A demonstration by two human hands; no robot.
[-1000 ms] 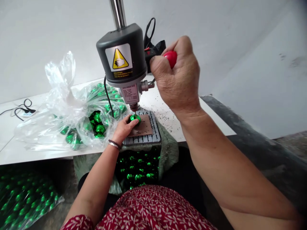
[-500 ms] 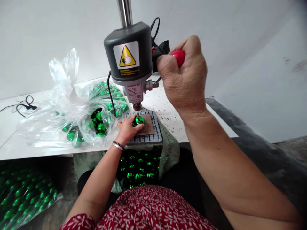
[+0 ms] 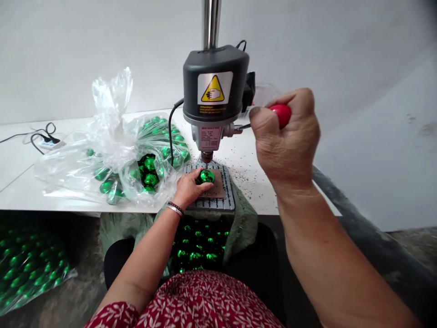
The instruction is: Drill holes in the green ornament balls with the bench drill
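Note:
My left hand pinches a shiny green ball ornament between thumb and fingers. It holds the ball on a brown board atop the grey slotted base of a small bench drill. Straight above the ball hangs the drill's chuck, and its thin bit comes down to the ball's top; whether it has pierced the surface I cannot tell. My right hand is wrapped around the red knob of the drill's lever, to the right of the motor housing.
Left of the drill, a clear plastic bag of green balls lies on the white table. More balls fill an open sack below the table edge and another bag at lower left. Dark shavings dot the tabletop; a power strip sits at left.
My right hand has pulled the red knob lower against the drill's housing. My left hand keeps its hold on the ball. The whole view has shifted, so the drill appears further right.

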